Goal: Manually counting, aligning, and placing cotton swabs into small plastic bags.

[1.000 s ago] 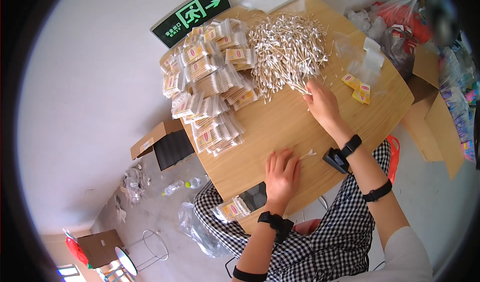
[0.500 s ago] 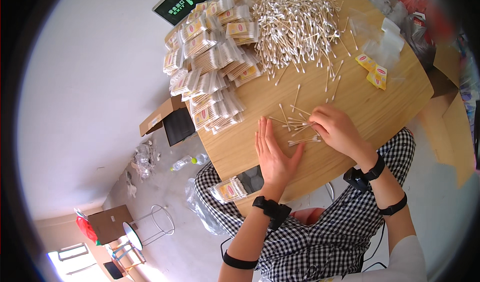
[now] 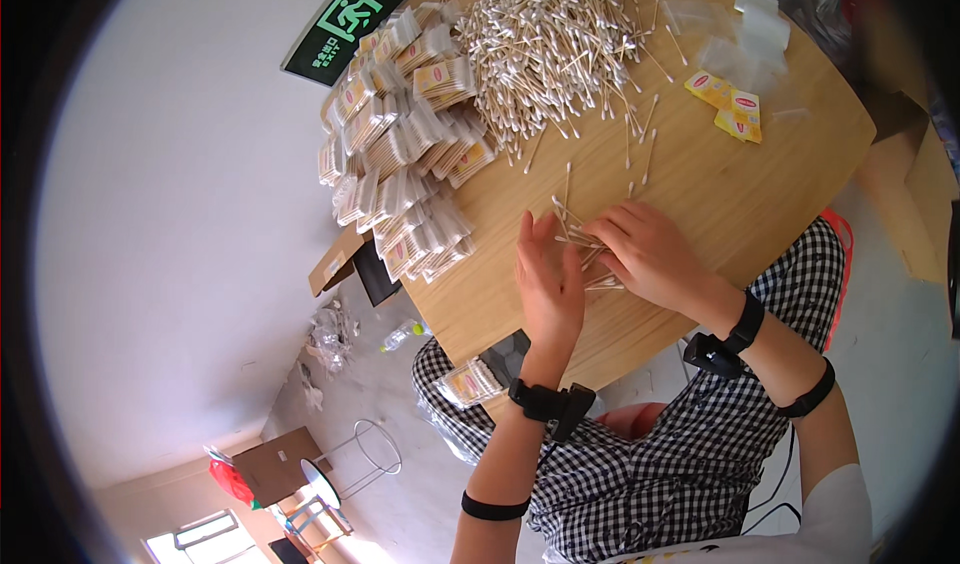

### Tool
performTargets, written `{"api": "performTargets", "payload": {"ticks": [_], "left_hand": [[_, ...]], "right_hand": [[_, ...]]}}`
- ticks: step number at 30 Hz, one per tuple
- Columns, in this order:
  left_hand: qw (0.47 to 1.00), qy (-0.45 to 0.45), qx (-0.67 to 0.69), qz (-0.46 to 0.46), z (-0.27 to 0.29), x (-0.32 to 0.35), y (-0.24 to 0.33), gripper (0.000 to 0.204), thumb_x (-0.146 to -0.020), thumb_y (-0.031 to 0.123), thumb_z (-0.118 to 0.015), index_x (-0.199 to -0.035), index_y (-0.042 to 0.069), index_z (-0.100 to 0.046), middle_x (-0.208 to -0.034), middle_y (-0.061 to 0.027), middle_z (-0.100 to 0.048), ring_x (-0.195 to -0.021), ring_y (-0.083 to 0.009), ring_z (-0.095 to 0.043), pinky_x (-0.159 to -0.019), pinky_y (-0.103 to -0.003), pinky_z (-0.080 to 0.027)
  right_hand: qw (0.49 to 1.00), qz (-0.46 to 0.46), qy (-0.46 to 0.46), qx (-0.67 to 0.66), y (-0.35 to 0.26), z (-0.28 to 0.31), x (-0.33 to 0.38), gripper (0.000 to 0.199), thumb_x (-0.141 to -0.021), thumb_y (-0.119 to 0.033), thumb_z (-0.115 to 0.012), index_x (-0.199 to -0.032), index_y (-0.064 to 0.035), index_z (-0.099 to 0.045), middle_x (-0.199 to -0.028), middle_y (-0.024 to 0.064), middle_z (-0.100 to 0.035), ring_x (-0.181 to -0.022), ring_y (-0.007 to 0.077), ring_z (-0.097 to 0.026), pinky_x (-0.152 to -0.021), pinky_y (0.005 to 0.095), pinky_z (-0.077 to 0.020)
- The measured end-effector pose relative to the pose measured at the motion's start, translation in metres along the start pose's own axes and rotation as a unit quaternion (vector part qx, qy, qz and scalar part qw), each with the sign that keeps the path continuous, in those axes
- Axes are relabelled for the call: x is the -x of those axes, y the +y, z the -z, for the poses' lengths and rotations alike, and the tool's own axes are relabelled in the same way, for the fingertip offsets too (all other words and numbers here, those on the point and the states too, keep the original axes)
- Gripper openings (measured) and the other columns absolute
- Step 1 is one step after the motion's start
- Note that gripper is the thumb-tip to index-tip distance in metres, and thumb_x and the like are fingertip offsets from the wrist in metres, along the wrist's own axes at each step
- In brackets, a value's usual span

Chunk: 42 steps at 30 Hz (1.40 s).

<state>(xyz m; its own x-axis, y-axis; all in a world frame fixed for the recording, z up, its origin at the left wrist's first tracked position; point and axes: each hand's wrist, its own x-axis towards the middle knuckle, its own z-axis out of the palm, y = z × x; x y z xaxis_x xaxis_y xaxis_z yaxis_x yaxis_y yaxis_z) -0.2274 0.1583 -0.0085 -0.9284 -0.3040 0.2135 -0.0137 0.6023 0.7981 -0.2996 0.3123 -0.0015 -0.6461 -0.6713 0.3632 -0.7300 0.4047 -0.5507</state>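
Note:
Between my hands lies a small loose group of cotton swabs [image 3: 568,230], white-tipped with pale sticks, on the wooden table. My right hand [image 3: 652,262] bends over them from the right, its fingers curled in on some swabs, whose ends are partly hidden. On the other side my left hand [image 3: 548,289] is raised on edge, thumb and fingers apart, with nothing seen in it. Beyond them spreads a large heap of loose cotton swabs [image 3: 550,49]. To its left are piled many clear packets of swabs [image 3: 400,144] with yellow labels.
Several yellow cards [image 3: 738,114] and clear plastic bags [image 3: 755,39] lie at the table's far right. Near the left front edge, a swab packet [image 3: 470,382] sits beside a dark flat object [image 3: 506,356]. A cardboard box [image 3: 345,261] stands beyond the table's left edge.
My left hand has lifted from lying flat to standing on edge, its thumb closer to the fingers. My right hand has shifted slightly over the swabs. The whole view has tilted.

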Motion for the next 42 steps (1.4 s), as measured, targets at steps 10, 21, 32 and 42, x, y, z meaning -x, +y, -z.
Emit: {"api": "performTargets", "payload": {"ticks": [10,21,32,42], "left_hand": [[0.963,-0.060,-0.260,0.032,-0.002,-0.082,0.005,0.017,-0.083,0.019,-0.071,-0.090,0.005,-0.066,-0.097,-0.0125,-0.061,-0.101,-0.0334,-0.055,-0.087,-0.043,-0.045],[0.961,-0.168,-0.198,-0.099,0.045,-0.041,-0.006,0.015,-0.080,0.011,-0.073,-0.093,0.006,-0.067,-0.097,-0.0110,-0.061,-0.097,-0.0322,-0.054,-0.086,-0.043,-0.044],[0.972,-0.076,-0.191,-0.115,0.044,0.029,0.013,0.048,-0.076,0.010,-0.079,-0.120,0.002,-0.064,-0.115,-0.0121,-0.066,-0.105,-0.0310,-0.061,-0.089,-0.041,-0.049],[0.975,0.013,-0.179,-0.132,0.025,0.036,0.002,0.021,-0.080,-0.002,-0.072,-0.101,0.001,-0.073,-0.101,-0.0100,-0.071,-0.089,-0.0260,-0.065,-0.077,-0.035,-0.054]], "right_hand": [[0.999,0.052,0.013,-0.003,0.006,-0.011,0.004,0.035,-0.067,-0.006,-0.072,-0.101,-0.0066,-0.063,-0.104,0.0032,-0.060,-0.103,0.0234,-0.056,-0.090,0.0370,-0.0455],[0.995,0.095,0.012,-0.030,0.007,-0.007,0.007,0.037,-0.068,-0.003,-0.070,-0.104,-0.0060,-0.065,-0.104,0.0021,-0.065,-0.104,0.0216,-0.057,-0.093,0.0360,-0.0447],[0.993,0.065,-0.040,-0.086,0.011,0.007,0.007,0.036,-0.076,-0.006,-0.072,-0.111,-0.0088,-0.065,-0.108,0.0047,-0.064,-0.106,0.0255,-0.055,-0.095,0.0405,-0.0439],[0.996,0.075,-0.013,-0.037,0.024,0.014,0.004,0.008,-0.077,-0.003,-0.065,-0.083,-0.0067,-0.063,-0.084,0.0031,-0.063,-0.089,0.0217,-0.058,-0.088,0.0348,-0.0444]]}}
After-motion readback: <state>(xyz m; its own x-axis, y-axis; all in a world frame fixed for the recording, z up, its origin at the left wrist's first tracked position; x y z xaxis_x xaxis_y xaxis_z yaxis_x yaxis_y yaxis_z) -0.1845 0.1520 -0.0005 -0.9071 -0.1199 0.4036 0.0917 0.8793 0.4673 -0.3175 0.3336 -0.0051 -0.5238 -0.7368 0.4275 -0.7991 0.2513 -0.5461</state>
